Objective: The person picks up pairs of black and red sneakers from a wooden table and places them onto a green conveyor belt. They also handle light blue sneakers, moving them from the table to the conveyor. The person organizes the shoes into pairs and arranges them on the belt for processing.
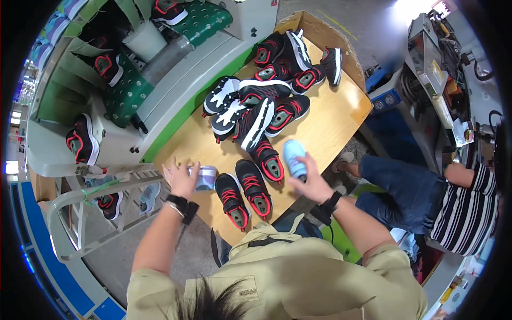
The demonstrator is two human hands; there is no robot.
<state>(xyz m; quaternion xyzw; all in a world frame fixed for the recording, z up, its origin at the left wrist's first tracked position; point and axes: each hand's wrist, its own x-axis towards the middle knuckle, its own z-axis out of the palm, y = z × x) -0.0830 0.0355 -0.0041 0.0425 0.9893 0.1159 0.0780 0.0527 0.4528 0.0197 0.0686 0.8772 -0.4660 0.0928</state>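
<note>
My left hand [183,181] is at the table's left edge, fingers spread, with its thumb against a pale lavender and white shoe [206,178]. The fingers partly cover that shoe's end. On the right, my right hand [314,185] has thumb and fingers around the heel end of a light blue shoe [293,154]. Between my hands, two black shoes with red trim, one on the left [232,200] and one on the right [254,188], stand side by side. Just beyond them is another black and red shoe [268,160].
A pile of black and red shoes [256,101] covers the far part of the wooden table [333,120], by a cardboard edge [341,42]. A machine with green perforated plates [128,90] holds shoes at left. A metal rack [80,213] stands nearby. Another person [458,213] is at right.
</note>
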